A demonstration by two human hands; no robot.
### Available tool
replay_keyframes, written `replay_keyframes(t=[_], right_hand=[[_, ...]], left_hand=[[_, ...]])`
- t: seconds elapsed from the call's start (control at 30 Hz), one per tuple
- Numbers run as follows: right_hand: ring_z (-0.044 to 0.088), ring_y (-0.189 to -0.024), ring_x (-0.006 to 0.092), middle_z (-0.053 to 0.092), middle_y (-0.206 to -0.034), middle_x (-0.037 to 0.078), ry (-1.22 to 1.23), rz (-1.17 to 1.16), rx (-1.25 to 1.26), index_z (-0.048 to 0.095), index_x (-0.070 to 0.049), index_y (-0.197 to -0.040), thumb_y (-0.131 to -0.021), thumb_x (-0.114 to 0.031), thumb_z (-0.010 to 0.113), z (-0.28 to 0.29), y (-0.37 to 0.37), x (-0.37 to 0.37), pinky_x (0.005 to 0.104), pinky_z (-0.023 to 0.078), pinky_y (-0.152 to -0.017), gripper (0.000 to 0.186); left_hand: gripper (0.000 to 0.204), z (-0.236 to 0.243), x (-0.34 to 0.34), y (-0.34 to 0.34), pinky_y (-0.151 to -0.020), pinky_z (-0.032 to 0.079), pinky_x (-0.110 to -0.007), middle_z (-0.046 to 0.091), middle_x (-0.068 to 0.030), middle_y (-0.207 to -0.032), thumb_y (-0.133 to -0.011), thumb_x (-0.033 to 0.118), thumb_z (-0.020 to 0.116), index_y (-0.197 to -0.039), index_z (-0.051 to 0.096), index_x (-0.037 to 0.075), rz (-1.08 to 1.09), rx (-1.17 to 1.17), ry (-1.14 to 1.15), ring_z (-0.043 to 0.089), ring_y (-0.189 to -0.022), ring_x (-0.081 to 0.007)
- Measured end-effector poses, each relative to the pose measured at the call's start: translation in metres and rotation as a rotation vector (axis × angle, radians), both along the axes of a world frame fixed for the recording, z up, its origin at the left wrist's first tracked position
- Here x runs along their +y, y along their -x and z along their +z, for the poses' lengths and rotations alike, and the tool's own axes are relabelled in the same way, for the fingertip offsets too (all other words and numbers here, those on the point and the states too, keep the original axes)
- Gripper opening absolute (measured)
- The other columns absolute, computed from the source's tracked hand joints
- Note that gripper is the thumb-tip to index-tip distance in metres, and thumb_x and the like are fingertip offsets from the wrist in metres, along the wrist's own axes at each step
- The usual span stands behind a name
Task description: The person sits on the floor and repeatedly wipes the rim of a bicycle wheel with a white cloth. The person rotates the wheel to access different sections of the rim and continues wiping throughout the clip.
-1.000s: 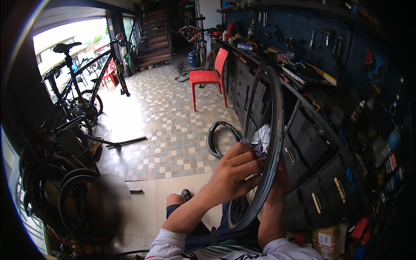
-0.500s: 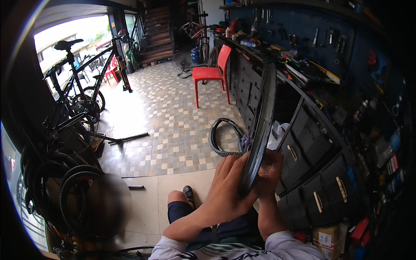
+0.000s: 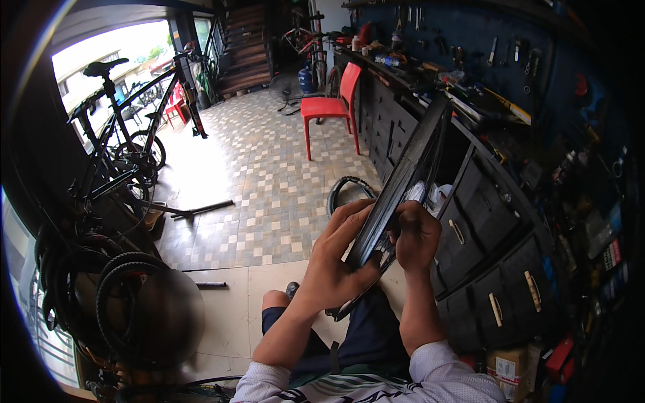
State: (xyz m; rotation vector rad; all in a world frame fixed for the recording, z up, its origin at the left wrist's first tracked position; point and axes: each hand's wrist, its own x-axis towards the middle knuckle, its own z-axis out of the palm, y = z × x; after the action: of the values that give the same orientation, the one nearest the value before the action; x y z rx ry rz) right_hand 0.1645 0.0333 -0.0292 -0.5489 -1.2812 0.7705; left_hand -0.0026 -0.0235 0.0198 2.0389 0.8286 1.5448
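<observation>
A bicycle wheel [image 3: 398, 176] without a tire rises in front of me, seen nearly edge-on, its top leaning right and away. Its bare rim channel faces me, and spokes and a shiny hub show on its right side. My left hand [image 3: 334, 258] wraps the near part of the rim from the left, thumb below. On the other side my right hand [image 3: 416, 236] is closed with curled fingers against the rim and spokes; its fingertips are partly hidden. Beyond the wheel a knobby tire [image 3: 334, 195] lies on the floor, partly covered by my left hand and the rim.
A black workbench with drawers [image 3: 480, 201] runs along the right, tools crowding its top. Ahead stands a red chair [image 3: 326, 107]. On the left are a bicycle [image 3: 134, 101] on a stand and a pile of tires [image 3: 107, 295]. A cardboard box [image 3: 508, 369] sits low at right.
The wheel has tilted, its top going right and its near end left, so more of the spokes and hub shows. My right hand has moved up along it; my left hand stays on the rim.
</observation>
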Motion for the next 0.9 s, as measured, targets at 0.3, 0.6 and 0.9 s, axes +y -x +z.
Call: replay_keyframes(t=[0.3, 0.6, 0.9], right_hand=[[0.062, -0.08, 0.0079, 0.069, -0.096, 0.003, -0.262, -0.158, -0.13, 0.06, -0.004, -0.12, -0.085, -0.009, 0.083, -0.016, 0.015, 0.003, 0.0229, 0.05, -0.071, 0.043], [0.06, -0.064, 0.0032, 0.067, -0.076, 0.002, 0.06, -0.018, 0.113, 0.064, -0.002, -0.096, -0.102, -0.017, 0.066, 0.005, 0.016, 0.002, 0.0172, 0.042, -0.055, 0.016], [0.063, -0.077, 0.007, 0.071, -0.1, 0.004, -0.216, -0.091, -0.107, 0.062, -0.001, -0.123, -0.091, -0.008, 0.076, -0.007, 0.019, -0.004, 0.022, 0.049, -0.069, 0.036]], left_hand=[[0.064, -0.014, 0.011, 0.008, -0.109, 0.042, -0.043, 0.062, -0.0196, -0.127, -0.07, 0.003, 0.071, -0.133, 0.061, -0.002, -0.028, -0.108, 0.023, 0.054, -0.127, -0.0349], [0.071, -0.012, 0.007, 0.011, -0.11, 0.038, -0.043, 0.057, -0.0193, -0.134, -0.068, 0.005, 0.071, -0.138, 0.06, 0.001, 0.002, -0.023, 0.006, 0.051, -0.128, -0.0351], [0.067, -0.015, 0.009, 0.012, -0.108, 0.043, -0.04, 0.061, -0.0221, -0.132, -0.068, 0.001, 0.068, -0.133, 0.059, -0.011, -0.062, -0.131, 0.068, 0.057, -0.125, -0.0322]])
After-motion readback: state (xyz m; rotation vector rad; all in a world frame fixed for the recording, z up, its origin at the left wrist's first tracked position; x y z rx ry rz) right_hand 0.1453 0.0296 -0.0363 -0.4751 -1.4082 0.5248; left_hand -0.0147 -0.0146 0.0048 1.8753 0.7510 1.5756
